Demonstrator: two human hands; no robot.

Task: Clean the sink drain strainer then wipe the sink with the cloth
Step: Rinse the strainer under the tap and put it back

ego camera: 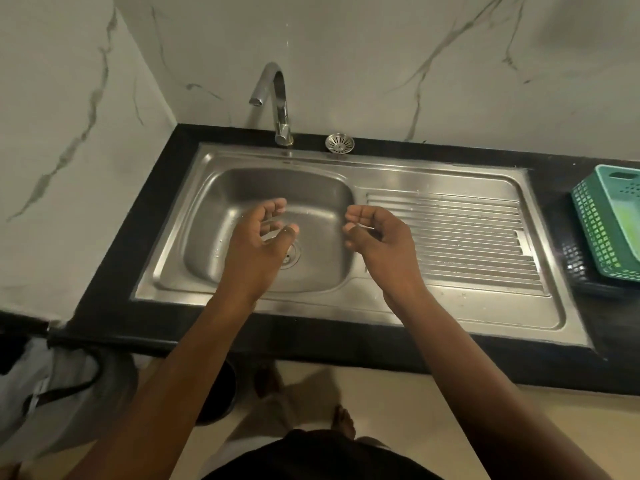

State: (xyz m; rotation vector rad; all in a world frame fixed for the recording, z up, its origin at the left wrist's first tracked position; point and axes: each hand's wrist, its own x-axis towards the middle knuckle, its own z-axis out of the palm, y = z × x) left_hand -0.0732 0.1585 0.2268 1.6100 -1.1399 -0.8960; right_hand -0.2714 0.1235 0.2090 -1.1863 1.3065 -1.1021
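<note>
Hovering empty over the sink, both hands' fingers curl loosely; strainer beside faucet.

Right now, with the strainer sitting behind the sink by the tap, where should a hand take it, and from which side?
Pinch the strainer by its rim from above. It rests upright on the ledge right of the tap, so approach with the right hand, clear of the spout. Any centre knob is too small to make out.

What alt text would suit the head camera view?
Two empty hands, left and right, hover over a steel sink. A drain strainer sits on the counter by the tap; a green basket stands far right.
</note>
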